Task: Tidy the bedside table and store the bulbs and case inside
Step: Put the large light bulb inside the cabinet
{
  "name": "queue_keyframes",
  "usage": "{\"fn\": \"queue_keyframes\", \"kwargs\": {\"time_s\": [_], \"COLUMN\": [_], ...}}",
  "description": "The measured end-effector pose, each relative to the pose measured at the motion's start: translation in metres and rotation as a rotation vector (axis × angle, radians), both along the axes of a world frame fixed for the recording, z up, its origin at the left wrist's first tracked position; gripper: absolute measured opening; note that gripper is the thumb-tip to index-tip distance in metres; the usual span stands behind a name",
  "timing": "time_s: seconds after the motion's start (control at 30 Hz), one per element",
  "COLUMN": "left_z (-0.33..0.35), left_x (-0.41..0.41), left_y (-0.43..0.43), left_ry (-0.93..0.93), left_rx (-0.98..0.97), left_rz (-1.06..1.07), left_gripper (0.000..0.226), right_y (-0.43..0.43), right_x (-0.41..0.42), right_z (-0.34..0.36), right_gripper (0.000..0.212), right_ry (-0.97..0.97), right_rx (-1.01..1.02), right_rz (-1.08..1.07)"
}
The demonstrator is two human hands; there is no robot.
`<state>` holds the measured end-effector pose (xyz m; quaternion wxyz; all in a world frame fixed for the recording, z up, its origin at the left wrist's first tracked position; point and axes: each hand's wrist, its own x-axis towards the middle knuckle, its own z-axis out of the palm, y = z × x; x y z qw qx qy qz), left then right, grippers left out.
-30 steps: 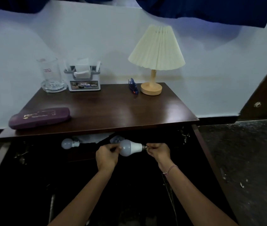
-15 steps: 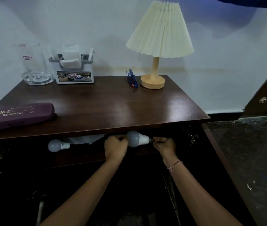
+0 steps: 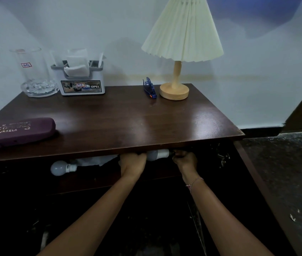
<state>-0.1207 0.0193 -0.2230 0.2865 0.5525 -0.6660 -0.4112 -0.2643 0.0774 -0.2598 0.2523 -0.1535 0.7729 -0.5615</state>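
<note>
Both my hands hold a white bulb [image 3: 158, 154] sideways just under the front edge of the dark wooden bedside table [image 3: 120, 124]. My left hand [image 3: 132, 162] grips its round end and my right hand [image 3: 185, 159] pinches its metal base. The table edge hides the bulb's upper part. A second white bulb [image 3: 60, 168] lies on the inner shelf to the left, next to crumpled white paper [image 3: 93, 160]. A purple case [image 3: 15, 133] with gold lettering lies on the tabletop at the front left.
On the tabletop stand a glass mug [image 3: 34, 74], a grey tissue holder [image 3: 81, 80], a small blue clip [image 3: 149, 88] and a lamp [image 3: 178, 52] with a pleated shade. An open cabinet door [image 3: 253, 178] juts out on the right over the dark floor [image 3: 292, 172].
Both hands have carried the bulb up and inward, under the table's front edge. The camera has moved closer and lower.
</note>
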Motion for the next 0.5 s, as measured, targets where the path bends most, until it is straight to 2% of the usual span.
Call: {"fn": "queue_keyframes", "kwargs": {"time_s": [0.17, 0.3, 0.5], "left_z": [0.002, 0.006, 0.024], "left_x": [0.0, 0.004, 0.025], "left_y": [0.003, 0.01, 0.032], "left_ry": [0.024, 0.057, 0.088], "left_rx": [-0.019, -0.038, -0.061], "left_rz": [0.032, 0.033, -0.016], "left_gripper": [0.033, 0.014, 0.016], "right_y": [0.002, 0.007, 0.02], "right_x": [0.001, 0.005, 0.015], "right_z": [0.0, 0.002, 0.022], "right_gripper": [0.04, 0.047, 0.049], "right_ry": [0.023, 0.031, 0.118], "right_rx": [-0.003, 0.048, 0.122], "right_rz": [0.038, 0.075, 0.128]}}
